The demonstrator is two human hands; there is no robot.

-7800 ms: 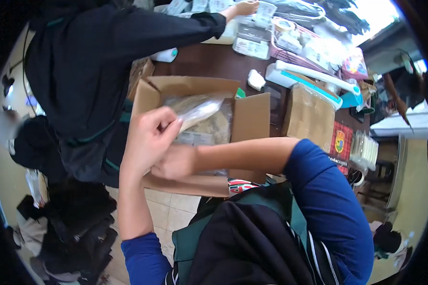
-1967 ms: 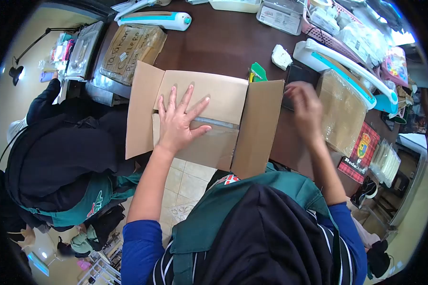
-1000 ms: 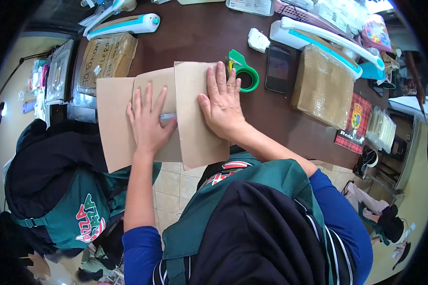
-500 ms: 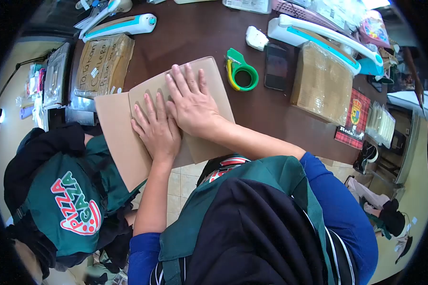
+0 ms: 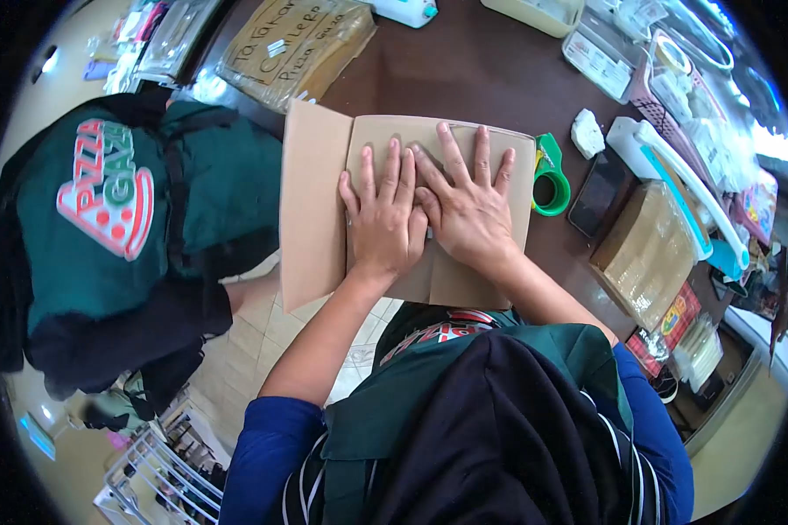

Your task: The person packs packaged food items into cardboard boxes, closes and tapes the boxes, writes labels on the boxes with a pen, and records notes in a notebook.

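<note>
The worktop point(image 5: 464, 74) spreads out beyond the cardboard box point(image 5: 460, 284), which sits at its near edge, directly under both palms. Its bare cardboard looks dry and grippy rather than slippery; the walls should be fairly stiff, the top panels likelier to bow under pressure. Weight and fragility are hard to judge, since the contents are hidden; the firmest hold would probably be low on two opposite walls. The outer flap point(image 5: 315, 210), splayed out at the box's left side, seems bendy and poor for lifting. The right hand point(image 5: 473, 214) and left hand point(image 5: 383, 214) lie flat on the box's top, thumbs close together, each grip spread wide and grasping nothing. Just beside the box's right side is the green tape dispenser point(image 5: 547, 156).
</note>
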